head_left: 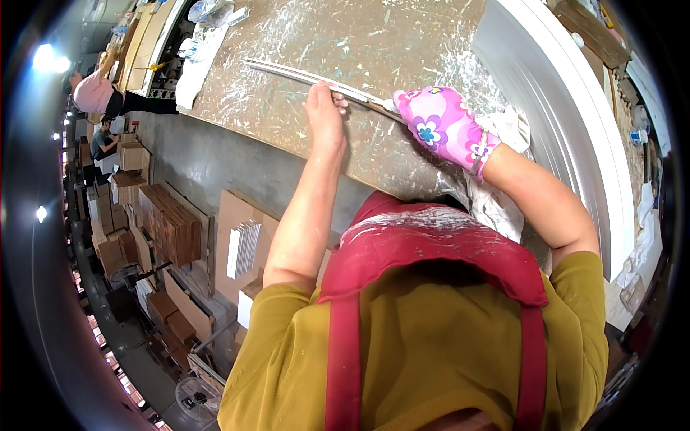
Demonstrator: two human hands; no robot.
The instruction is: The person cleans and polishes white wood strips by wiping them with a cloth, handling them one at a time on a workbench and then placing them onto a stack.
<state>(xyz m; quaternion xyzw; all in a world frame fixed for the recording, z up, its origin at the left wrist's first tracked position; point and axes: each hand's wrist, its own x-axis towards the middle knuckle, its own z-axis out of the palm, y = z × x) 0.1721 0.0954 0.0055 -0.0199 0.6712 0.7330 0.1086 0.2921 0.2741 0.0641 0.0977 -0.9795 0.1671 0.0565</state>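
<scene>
- From gloved right hand (442, 126) past left hand (325, 115), a pale strip (356, 93) crosses the table (266, 111).
- Left one pinches it, probably for steadiness.
- Right one curls at its end; the grip I cannot tell.
</scene>
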